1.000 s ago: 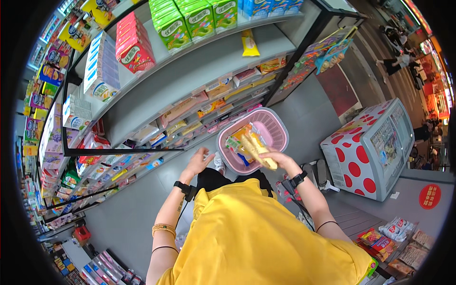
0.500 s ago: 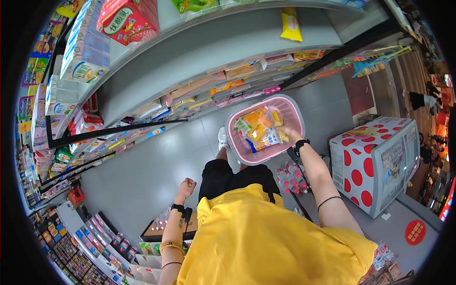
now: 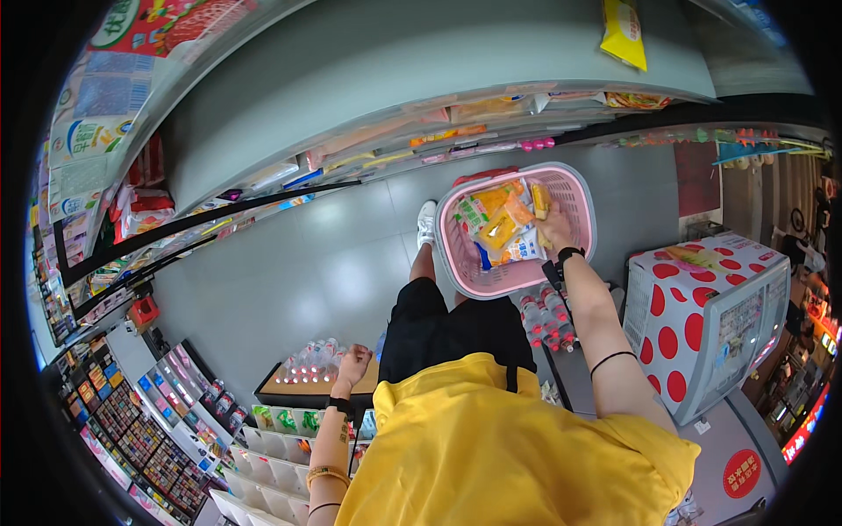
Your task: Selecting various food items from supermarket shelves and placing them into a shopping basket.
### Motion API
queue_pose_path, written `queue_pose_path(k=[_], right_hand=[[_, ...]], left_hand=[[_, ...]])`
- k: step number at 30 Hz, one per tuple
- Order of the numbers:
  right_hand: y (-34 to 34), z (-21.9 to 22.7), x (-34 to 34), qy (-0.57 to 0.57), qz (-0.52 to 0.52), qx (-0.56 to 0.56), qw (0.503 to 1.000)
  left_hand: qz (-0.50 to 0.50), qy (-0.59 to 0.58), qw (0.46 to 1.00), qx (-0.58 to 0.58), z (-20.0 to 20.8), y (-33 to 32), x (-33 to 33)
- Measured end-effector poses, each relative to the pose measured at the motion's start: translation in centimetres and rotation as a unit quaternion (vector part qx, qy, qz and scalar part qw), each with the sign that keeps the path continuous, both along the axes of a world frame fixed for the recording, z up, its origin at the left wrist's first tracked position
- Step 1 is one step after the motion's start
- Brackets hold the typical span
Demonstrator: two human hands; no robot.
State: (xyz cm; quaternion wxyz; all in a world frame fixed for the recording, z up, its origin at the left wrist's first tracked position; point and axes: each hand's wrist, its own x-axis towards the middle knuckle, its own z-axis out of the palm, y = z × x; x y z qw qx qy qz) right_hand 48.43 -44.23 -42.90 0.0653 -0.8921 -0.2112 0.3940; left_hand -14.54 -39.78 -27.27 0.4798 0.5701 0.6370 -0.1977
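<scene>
A pink basket [image 3: 574, 188] with a pale grey rim is in front of my legs, right of centre. My right hand [image 3: 554, 230] reaches inside at its right side, fingers closed round a small yellow packet [image 3: 540, 200]. Beside it lie a green-and-orange bag [image 3: 472, 215], a yellow tray-like pack [image 3: 500, 230], an orange pack [image 3: 519, 209] and a white-and-blue bag [image 3: 517, 250], partly overlapping. My left hand [image 3: 353, 363] hangs by my left thigh, fingers curled in with nothing seen in them. What the basket rests on is hidden.
A grey shelf [image 3: 421, 61] with one yellow bag [image 3: 623, 35] spans the front, stocked tiers below. Bottles [image 3: 545, 320] stand by my right leg, others [image 3: 311, 361] on a low stand at left. A red-dotted freezer [image 3: 675, 324] stands at right.
My right hand has moved up within the basket, and the yellow packet there has shifted with it. The view has turned, bringing the shelf nearer. My left hand stays low and curled.
</scene>
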Motion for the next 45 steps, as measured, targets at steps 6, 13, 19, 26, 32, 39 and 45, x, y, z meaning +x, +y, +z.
queue_pose_path(k=[6,13,19,26,32,39,45], right_hand=[[-0.6,-1.1,-0.2,-0.078,0.023,-0.005,0.997],[1.1,5.1,-1.3,-0.121,0.020,0.156,0.980],[8.2,25.3,0.0,-0.215,-0.013,0.497,0.841],[15.9,41.1,5.1,-0.420,0.067,0.546,0.722],[22.7,41.6,8.2,-0.432,0.126,0.394,0.801],[24.8,38.4,10.9,-0.455,0.110,0.304,0.830],[25.8,36.2,15.6,-0.339,0.119,0.303,0.882]], left_hand=[[-0.004,0.012,1.000,-0.003,-0.6,1.2,-0.1],[-0.048,-0.003,0.998,0.042,-0.1,5.3,4.6],[-0.071,-0.043,0.994,0.077,-1.6,9.3,6.9],[-0.099,-0.041,0.987,0.121,0.0,12.0,9.6],[-0.053,-0.002,0.992,0.111,-0.6,10.7,8.0],[-0.007,-0.002,0.996,0.093,-2.5,9.1,5.5],[-0.019,-0.034,0.991,0.131,-2.6,9.9,7.3]])
